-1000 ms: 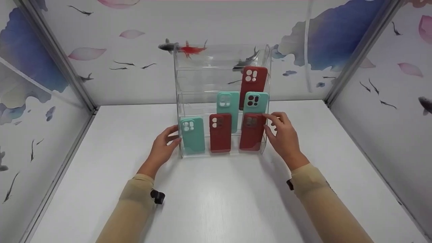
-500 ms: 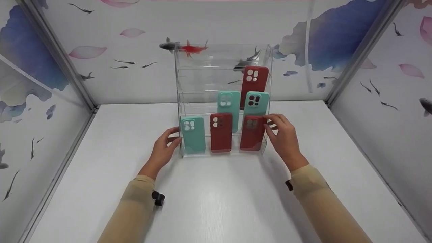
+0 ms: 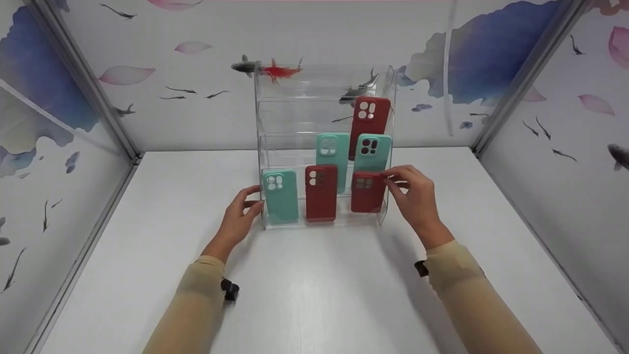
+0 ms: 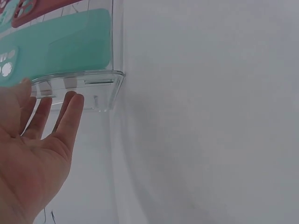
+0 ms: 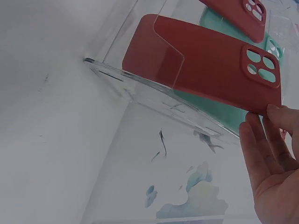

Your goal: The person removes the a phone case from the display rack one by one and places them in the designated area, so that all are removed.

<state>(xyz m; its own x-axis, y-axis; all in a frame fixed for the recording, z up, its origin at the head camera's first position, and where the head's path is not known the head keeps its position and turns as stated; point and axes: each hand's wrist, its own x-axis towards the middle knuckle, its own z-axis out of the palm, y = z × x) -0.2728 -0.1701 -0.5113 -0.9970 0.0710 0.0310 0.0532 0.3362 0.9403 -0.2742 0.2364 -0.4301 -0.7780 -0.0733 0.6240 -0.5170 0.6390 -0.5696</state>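
In the head view, a clear acrylic tiered stand (image 3: pixel 304 115) holds upright phone cases. My right hand (image 3: pixel 414 196) pinches the top right corner of a red phone case (image 3: pixel 367 199) on the bottom tier at the right. In the right wrist view this red phone case (image 5: pixel 205 65) leans, its lower end behind the clear front lip. My left hand (image 3: pixel 241 216) rests at the stand's left side, thumb at the front edge, beside a mint phone case (image 3: pixel 281 196). In the left wrist view its fingers (image 4: pixel 70 119) are fairly straight against the clear side panel.
Another red case (image 3: pixel 321 194) stands mid-bottom tier. Behind it are two mint cases (image 3: pixel 332 157) (image 3: pixel 372 150), and a red case (image 3: pixel 369 118) sits higher at the right. White table (image 3: pixel 314 295) and painted panels (image 3: pixel 206 108) surround the stand.
The right hand has tipped the bottom right red phone case forward; its top edge sits lower and its bottom edge higher in view. The left hand has hardly moved.
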